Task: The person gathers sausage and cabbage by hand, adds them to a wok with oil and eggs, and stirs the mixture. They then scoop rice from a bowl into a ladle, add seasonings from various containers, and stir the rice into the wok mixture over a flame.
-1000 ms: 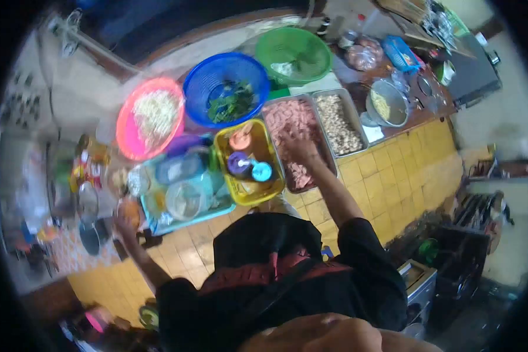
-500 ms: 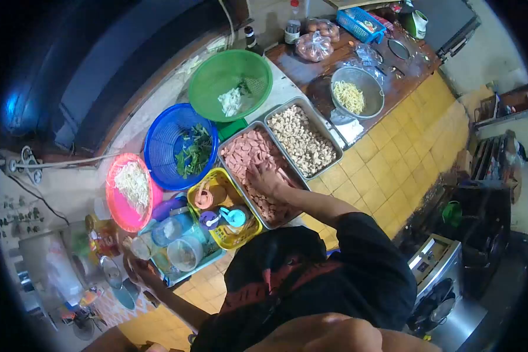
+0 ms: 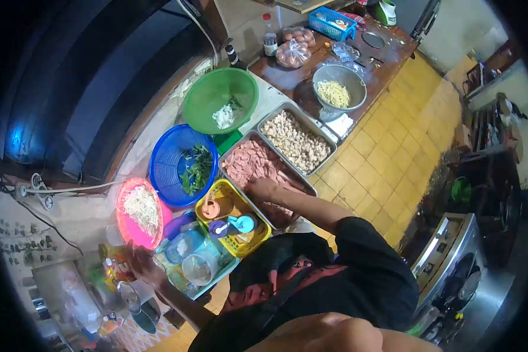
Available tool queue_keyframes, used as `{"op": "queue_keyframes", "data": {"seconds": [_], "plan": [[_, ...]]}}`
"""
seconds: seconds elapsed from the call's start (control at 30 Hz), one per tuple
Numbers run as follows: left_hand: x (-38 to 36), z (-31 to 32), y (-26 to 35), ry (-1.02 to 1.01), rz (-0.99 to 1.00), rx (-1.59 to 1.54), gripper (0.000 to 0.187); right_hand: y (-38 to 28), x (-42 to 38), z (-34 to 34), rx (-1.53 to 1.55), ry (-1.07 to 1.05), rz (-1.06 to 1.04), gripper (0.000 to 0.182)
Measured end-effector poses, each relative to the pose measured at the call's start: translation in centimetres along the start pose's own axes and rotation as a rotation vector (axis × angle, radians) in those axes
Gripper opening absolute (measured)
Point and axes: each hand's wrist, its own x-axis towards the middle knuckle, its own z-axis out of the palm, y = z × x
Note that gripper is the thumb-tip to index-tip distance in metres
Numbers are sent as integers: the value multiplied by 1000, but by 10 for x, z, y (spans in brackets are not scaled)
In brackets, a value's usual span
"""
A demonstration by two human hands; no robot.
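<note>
Right hand (image 3: 263,189) lay palm-down in tray of pink slices (image 3: 258,164), grip unclear; left hand (image 3: 139,261) at bottles (image 3: 116,267), grip unclear. Best pinch few slices, w/o scattering.

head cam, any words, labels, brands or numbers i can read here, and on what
None can be read in the head view.
The bottle at the back of the counter has a label, too small and blurred to read.
The bottles by the left hand carry coloured labels, also blurred.
The containers in the yellow basket near the right hand show no lettering.
</note>
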Motion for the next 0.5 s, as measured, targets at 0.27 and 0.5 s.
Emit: {"op": "queue_keyframes", "data": {"seconds": [0.27, 0.5], "plan": [[2, -12, 43, 12, -1022, -1163, 21, 3, 3, 47, -91, 9, 185, 23], [-45, -23, 26, -246, -820, -1393, 22, -26, -44, 21, 318, 629, 360, 20]]}}
